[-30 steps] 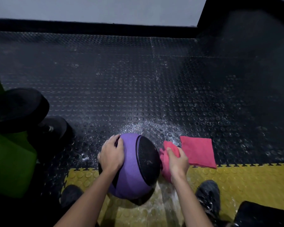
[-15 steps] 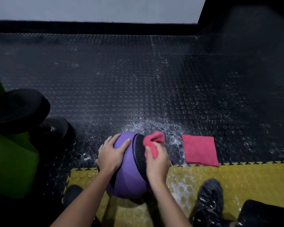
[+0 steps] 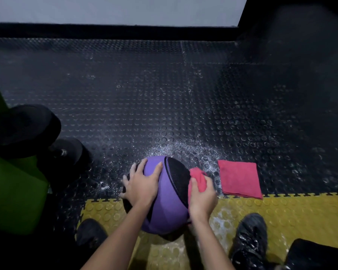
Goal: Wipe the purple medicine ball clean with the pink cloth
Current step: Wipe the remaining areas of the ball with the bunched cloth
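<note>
The purple medicine ball (image 3: 169,199) with black panels sits on the floor at the seam between black and yellow mats. My left hand (image 3: 142,185) lies spread over its upper left side, fingers straight, steadying it. My right hand (image 3: 201,197) grips a bunched pink cloth (image 3: 198,178) and presses it against the ball's right side, by the black panel. Part of the cloth is hidden under my palm.
A second pink cloth (image 3: 239,178) lies folded flat on the wet black studded mat to the right of the ball. A black dumbbell (image 3: 27,133) and a green object (image 3: 12,191) stand at the left. My shoes (image 3: 250,240) rest on the yellow mat (image 3: 300,215).
My right hand carried the cloth from the ball's right side up over its top, then back down to the right side. The left hand stayed on the ball.
</note>
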